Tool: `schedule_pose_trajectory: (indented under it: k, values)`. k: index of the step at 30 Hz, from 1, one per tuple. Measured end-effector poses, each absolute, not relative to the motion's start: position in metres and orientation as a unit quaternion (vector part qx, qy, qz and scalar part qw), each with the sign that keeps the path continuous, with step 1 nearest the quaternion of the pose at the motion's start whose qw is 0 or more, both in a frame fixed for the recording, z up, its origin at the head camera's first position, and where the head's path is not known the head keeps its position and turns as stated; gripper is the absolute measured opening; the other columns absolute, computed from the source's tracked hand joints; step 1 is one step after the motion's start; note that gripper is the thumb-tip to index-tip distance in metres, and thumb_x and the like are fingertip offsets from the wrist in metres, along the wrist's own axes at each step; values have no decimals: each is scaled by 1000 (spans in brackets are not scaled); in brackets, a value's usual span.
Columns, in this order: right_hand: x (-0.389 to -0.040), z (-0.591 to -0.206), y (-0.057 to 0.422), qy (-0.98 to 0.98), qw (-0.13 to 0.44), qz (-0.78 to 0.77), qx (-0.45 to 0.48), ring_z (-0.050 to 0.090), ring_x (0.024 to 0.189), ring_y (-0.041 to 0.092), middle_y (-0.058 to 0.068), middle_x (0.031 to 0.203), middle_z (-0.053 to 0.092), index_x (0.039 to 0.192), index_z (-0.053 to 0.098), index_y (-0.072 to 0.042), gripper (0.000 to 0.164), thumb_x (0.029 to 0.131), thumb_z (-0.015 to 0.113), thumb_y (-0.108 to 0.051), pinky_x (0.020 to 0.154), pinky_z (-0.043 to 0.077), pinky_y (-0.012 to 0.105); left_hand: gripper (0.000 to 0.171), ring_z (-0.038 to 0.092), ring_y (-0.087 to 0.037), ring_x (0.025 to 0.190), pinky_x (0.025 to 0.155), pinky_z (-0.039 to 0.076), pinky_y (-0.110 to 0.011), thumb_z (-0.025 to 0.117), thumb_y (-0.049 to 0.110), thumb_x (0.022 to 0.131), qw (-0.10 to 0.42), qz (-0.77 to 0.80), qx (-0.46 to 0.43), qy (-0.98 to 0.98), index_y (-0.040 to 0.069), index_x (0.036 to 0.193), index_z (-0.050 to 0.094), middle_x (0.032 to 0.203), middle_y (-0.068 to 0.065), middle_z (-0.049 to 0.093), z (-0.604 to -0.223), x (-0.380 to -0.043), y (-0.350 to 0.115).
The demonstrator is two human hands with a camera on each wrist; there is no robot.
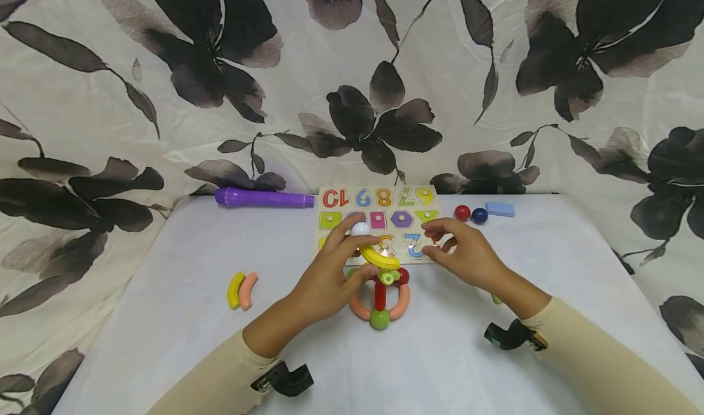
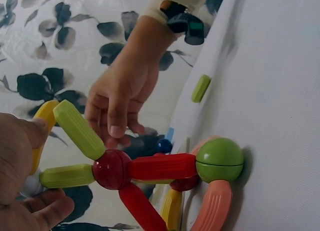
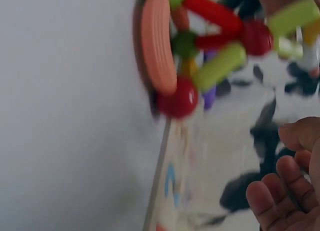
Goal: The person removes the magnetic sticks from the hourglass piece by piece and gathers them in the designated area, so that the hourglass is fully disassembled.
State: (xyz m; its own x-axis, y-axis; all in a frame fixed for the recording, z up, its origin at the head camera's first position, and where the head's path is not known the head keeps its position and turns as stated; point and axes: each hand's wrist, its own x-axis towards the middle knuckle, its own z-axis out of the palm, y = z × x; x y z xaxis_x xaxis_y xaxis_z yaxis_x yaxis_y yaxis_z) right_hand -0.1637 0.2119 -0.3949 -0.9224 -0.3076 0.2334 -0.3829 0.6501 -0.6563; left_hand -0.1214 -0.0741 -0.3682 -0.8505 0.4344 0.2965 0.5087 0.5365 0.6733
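My left hand (image 1: 324, 283) pinches a yellow curved magnetic stick (image 1: 379, 258) and a white ball (image 1: 360, 228) at the top of a figure built of sticks and balls. In the left wrist view, light green sticks (image 2: 67, 176) meet a red ball (image 2: 111, 169), and a red stick (image 2: 162, 166) runs on to a green ball (image 2: 220, 159). Salmon curved sticks (image 1: 404, 300) form the base on the table. Right of the figure, my right hand (image 1: 467, 253) hovers with loosely bent fingers, nothing between them.
Behind the figure lies a number-and-shape puzzle board (image 1: 330, 220). A purple tube (image 1: 264, 198) is at back left; a red ball (image 1: 462, 213), blue ball (image 1: 480, 216) and light blue block (image 1: 500, 209) at back right. Yellow (image 1: 235, 290) and salmon sticks (image 1: 248, 291) lie left.
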Motion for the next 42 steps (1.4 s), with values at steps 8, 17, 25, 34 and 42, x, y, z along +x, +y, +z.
schedule_pose_trajectory:
  k: [8, 17, 25, 34, 42]
  values:
    - [-135, -400, 175, -851, 28, 439, 285, 67, 100, 29, 3, 120, 69, 126, 66, -7, 46, 84, 83, -2, 80, 60, 34, 47, 56, -22, 127, 100, 52, -30, 78, 13, 92, 53, -402, -281, -870, 13, 136, 63, 165, -1, 24, -369, -123, -75]
    - [-120, -405, 155, -840, 13, 471, 270, 63, 93, 24, -3, 117, 65, 126, 66, -13, 46, 84, 83, -3, 81, 60, 43, 46, 56, -23, 128, 99, 52, -31, 78, 12, 92, 56, -404, -283, -868, 13, 136, 64, 165, -2, 24, -370, -123, -75]
    - [-118, -407, 149, -839, 53, 463, 280, 58, 94, 18, -6, 114, 65, 122, 67, -13, 43, 83, 84, -3, 77, 59, 42, 46, 57, -26, 128, 99, 53, -39, 78, 11, 92, 61, -414, -289, -861, 12, 136, 63, 165, -6, 25, -370, -123, -75]
    - [-117, -409, 147, -835, 63, 466, 286, 56, 96, 14, -5, 114, 64, 119, 67, -11, 42, 81, 85, -3, 75, 59, 43, 47, 58, -22, 125, 98, 53, -33, 78, 12, 92, 66, -407, -290, -864, 13, 136, 63, 165, -5, 26, -372, -123, -75]
    - [-121, -407, 152, -824, 42, 464, 324, 57, 96, 17, -7, 119, 60, 126, 63, -15, 46, 85, 81, -3, 77, 58, 41, 36, 55, -26, 130, 104, 49, -34, 78, 14, 92, 58, -425, -302, -851, 14, 127, 69, 166, -6, 24, -373, -124, -77]
